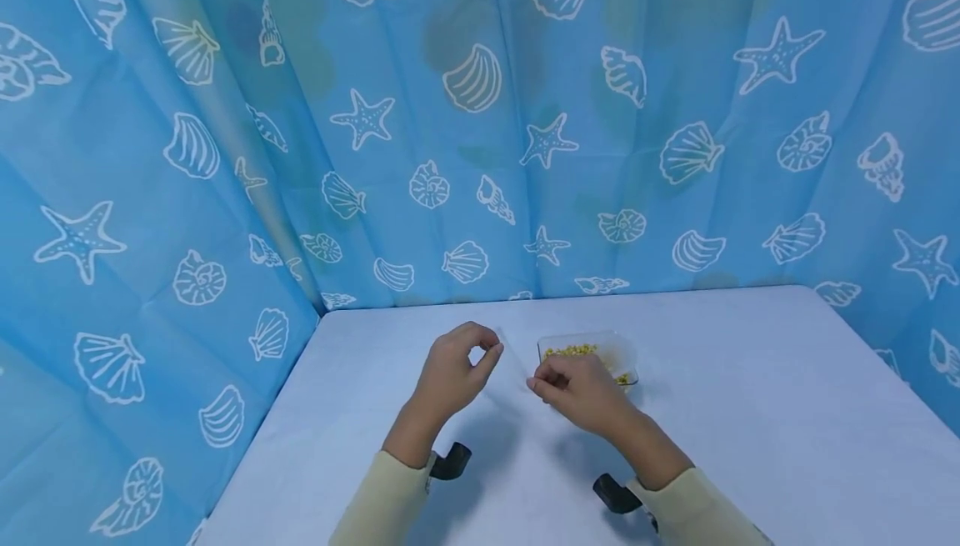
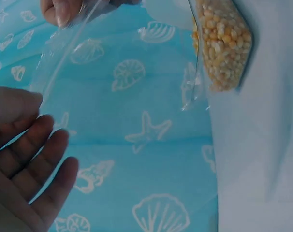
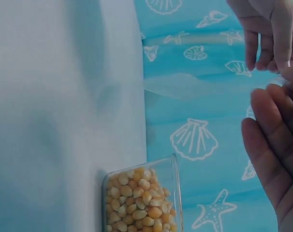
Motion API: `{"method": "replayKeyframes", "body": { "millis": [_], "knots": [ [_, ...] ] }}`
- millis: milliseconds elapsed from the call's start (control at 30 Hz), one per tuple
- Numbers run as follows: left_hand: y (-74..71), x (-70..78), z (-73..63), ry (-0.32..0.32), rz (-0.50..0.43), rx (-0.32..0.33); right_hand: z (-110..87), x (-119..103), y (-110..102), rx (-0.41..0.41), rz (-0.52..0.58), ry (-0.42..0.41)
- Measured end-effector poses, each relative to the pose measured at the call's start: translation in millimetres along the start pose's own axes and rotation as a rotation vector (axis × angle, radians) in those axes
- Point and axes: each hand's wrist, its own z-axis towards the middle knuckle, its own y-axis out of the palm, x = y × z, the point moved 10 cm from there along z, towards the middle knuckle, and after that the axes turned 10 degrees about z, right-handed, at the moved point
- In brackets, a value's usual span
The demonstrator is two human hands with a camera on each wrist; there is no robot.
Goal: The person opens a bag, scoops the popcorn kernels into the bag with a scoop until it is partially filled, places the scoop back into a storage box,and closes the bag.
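A clear, thin plastic bag (image 2: 59, 63) is stretched between my two hands above the table. My left hand (image 1: 456, 364) pinches one end of its top edge between thumb and forefinger, the other fingers spread loosely in the left wrist view. At the opposite end, my right hand (image 1: 581, 392) pinches the same edge with its fingertips. The bag's lower part hangs down, nearly invisible against the background. Just beyond the right hand stands a clear container (image 1: 624, 353) holding yellow corn kernels (image 3: 139, 205); that hand partly covers it in the head view.
A white-covered table (image 1: 772, 421) lies beneath the hands. Blue curtains (image 1: 420, 112) with white shell and starfish prints rise behind it and at both sides. Dark camera mounts (image 1: 452, 461) jut from both sleeves.
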Motion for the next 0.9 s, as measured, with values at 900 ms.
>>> {"method": "replayKeyframes", "body": {
  "millis": [900],
  "knots": [
    [36.1, 15.3, -8.2, -0.028, -0.149, -0.317, -0.5, 8, 10, -0.005, 0.115, 0.098]
  ]
}}
